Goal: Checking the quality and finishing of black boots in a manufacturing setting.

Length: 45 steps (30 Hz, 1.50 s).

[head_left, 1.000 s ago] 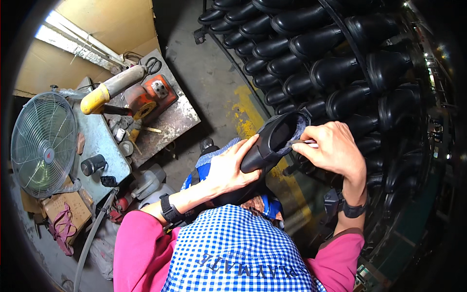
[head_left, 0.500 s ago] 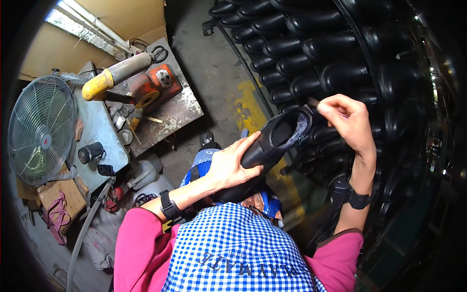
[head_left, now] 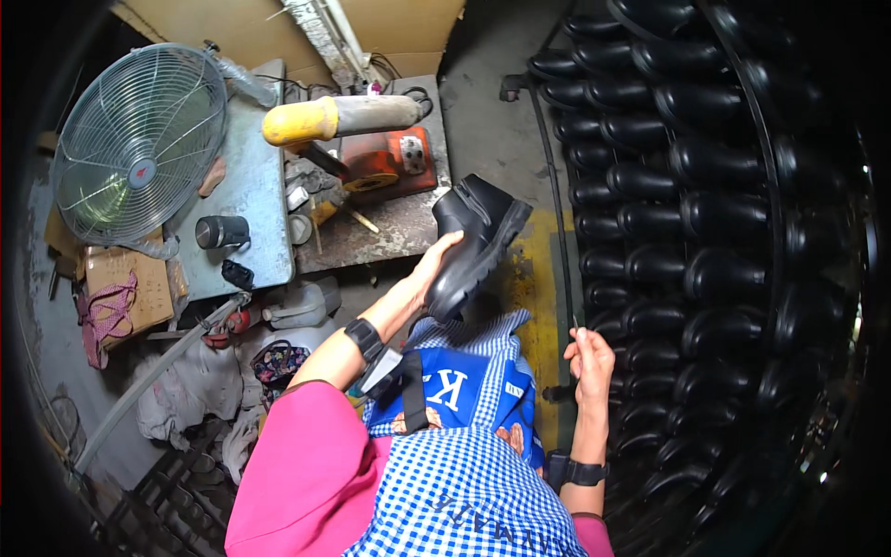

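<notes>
My left hand (head_left: 432,271) grips a black boot (head_left: 471,243) near its toe, with the thumb in sight and most fingers hidden by it. The boot is tilted on its side, so the edge of its ridged sole faces right and the toe points down toward me. Away from the boot, to the right, my right hand (head_left: 591,364) is closed in a pinch. A thin tip pokes up from its fingertips, too small to name.
Racks of black boots (head_left: 719,209) fill the right side. At left are a metal table (head_left: 390,239) with an orange machine (head_left: 385,167) and a yellow-ended cylinder (head_left: 339,119), a blue-grey tabletop (head_left: 251,162) with a black cup (head_left: 223,232), and a large fan (head_left: 139,139).
My left hand has swung the boot to the left and turned its sole into view. My right hand has dropped away from the boot's opening. The whole view has shifted leftward.
</notes>
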Motion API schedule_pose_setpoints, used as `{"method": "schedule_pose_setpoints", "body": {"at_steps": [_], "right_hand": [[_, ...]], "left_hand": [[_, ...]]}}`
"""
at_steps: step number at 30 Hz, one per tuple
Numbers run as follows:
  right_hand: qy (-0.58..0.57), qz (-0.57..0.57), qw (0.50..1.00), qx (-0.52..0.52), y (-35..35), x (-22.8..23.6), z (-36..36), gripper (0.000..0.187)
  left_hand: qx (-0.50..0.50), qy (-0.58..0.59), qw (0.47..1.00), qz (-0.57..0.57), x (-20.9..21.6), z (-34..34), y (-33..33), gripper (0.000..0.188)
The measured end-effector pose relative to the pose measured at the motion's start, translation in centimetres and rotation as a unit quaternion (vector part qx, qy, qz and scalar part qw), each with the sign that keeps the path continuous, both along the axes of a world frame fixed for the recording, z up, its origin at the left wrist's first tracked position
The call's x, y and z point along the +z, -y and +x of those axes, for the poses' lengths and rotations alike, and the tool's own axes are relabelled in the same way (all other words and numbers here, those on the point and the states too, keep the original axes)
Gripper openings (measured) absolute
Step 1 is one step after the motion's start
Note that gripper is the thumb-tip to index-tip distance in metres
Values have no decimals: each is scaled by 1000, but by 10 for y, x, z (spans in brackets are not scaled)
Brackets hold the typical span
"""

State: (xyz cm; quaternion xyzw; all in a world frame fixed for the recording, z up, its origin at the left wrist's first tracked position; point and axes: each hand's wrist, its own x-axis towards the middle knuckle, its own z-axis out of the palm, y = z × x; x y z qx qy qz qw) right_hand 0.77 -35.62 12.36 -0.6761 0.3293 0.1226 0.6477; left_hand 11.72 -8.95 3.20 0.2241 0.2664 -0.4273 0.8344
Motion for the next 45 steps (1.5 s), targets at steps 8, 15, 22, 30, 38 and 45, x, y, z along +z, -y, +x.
{"method": "schedule_pose_setpoints", "body": {"at_steps": [8,15,22,30,38,45], "right_hand": [[-36,-16,998,-44,-3,-24,-7,25],[-46,-15,995,-82,-4,-32,-8,24],[-46,7,995,-85,-9,-41,-8,23],[-54,14,995,-88,-17,-45,-4,23],[-51,26,994,-97,-15,-49,-4,23],[-49,23,995,-89,-9,-57,-14,26]], "left_hand": [[120,13,992,-42,-56,68,-24,46],[104,37,993,-52,-71,105,-33,59],[99,55,989,-92,-64,113,-34,61],[89,78,990,-74,-51,109,-35,57],[97,70,986,-118,-46,98,-34,59],[117,62,988,-80,-40,93,-30,57]]}}
